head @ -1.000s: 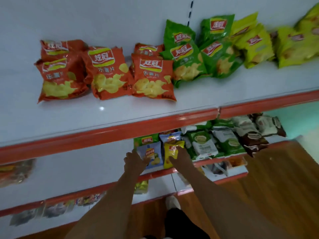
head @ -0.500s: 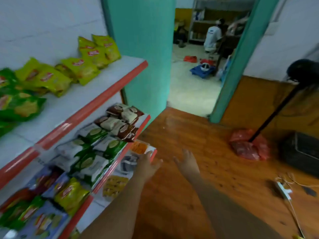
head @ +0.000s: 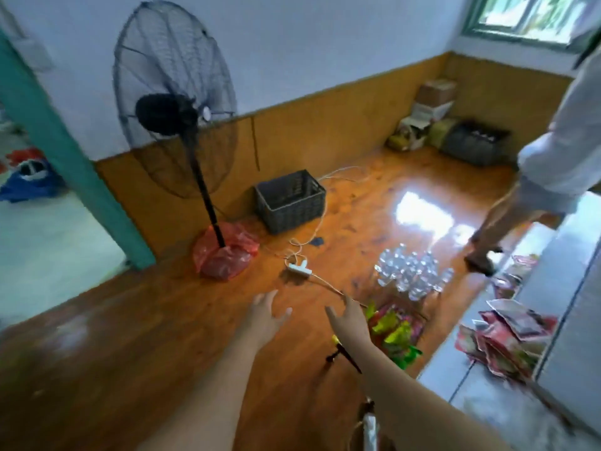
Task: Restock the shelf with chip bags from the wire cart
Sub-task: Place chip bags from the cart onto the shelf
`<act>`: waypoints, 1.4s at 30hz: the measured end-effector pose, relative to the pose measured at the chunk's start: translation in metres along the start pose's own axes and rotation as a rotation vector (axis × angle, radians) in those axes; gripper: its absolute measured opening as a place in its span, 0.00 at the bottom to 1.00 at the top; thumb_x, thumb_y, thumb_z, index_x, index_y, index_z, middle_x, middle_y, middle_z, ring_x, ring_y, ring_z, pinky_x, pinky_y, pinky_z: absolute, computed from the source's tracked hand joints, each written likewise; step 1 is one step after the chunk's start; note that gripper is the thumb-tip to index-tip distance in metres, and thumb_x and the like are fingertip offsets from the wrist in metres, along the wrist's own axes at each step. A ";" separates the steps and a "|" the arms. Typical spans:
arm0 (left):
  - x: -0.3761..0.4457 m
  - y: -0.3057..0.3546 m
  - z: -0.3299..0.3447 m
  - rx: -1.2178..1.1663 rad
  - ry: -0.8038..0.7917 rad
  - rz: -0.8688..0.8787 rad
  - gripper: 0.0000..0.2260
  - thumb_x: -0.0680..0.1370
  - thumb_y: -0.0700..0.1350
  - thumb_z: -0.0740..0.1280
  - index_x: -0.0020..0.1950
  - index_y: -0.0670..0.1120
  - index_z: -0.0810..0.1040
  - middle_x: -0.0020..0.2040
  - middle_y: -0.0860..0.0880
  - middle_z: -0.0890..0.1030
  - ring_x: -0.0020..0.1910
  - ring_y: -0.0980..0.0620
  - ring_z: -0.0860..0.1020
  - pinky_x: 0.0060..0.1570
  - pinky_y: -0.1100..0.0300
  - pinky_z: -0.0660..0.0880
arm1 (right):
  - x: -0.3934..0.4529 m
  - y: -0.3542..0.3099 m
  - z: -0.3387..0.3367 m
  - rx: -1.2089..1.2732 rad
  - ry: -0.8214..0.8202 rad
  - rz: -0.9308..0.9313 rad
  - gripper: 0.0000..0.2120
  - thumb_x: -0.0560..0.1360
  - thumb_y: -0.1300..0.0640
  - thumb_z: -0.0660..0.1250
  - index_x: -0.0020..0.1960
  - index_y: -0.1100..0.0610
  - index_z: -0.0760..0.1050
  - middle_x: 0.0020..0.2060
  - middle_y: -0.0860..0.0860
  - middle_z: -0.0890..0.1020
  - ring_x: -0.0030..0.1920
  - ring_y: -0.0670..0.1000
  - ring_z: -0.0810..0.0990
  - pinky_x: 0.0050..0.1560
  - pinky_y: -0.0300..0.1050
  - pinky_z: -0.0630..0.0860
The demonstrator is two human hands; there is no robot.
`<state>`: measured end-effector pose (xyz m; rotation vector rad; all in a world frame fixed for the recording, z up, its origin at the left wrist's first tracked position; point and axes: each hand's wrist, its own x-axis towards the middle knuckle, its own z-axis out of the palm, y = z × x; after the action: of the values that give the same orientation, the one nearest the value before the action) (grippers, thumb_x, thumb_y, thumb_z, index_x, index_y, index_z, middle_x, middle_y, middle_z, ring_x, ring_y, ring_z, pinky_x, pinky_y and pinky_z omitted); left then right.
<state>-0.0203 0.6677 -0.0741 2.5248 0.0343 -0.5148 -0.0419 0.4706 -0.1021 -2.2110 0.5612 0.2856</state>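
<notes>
— Green and red chip bags [head: 395,333] heaped on wooden floor [head: 162,336], just beyond right hand [head: 349,315].
— Hands?
— Both empty, fingers spread; left hand [head: 265,312] well short of bags.
— Farther out?
— Water bottles [head: 411,271], standing fan [head: 175,102].

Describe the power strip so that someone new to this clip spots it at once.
Start at the tall black fan by the wall, its base wrapped in a red bag. Right of that bag, on the wooden floor, lies the power strip: small, white, trailing a pale cable, short of the clear bottles.

No legible text or labels
</notes>
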 end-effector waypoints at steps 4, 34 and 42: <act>0.085 0.054 0.050 0.142 -0.209 0.168 0.31 0.78 0.60 0.63 0.77 0.51 0.61 0.74 0.45 0.65 0.71 0.45 0.68 0.69 0.53 0.67 | 0.043 0.062 -0.026 0.137 0.070 0.237 0.34 0.75 0.44 0.65 0.75 0.57 0.60 0.71 0.54 0.68 0.70 0.56 0.69 0.68 0.51 0.70; 0.406 0.122 0.444 0.612 -0.734 0.436 0.17 0.79 0.53 0.65 0.66 0.50 0.73 0.58 0.45 0.72 0.53 0.41 0.79 0.49 0.49 0.78 | 0.337 0.336 0.087 0.185 0.190 1.017 0.52 0.69 0.30 0.64 0.78 0.47 0.35 0.78 0.58 0.38 0.77 0.64 0.50 0.71 0.60 0.62; 0.429 0.154 0.422 0.574 -0.645 0.472 0.09 0.74 0.44 0.67 0.54 0.47 0.81 0.51 0.45 0.82 0.51 0.44 0.80 0.49 0.53 0.76 | 0.347 0.350 0.080 0.306 0.189 1.024 0.51 0.71 0.35 0.67 0.79 0.51 0.38 0.78 0.58 0.45 0.77 0.63 0.52 0.71 0.59 0.62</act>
<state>0.2478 0.2788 -0.4778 2.6131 -1.0495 -1.2337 0.0913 0.2305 -0.5190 -1.4995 1.6971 0.4675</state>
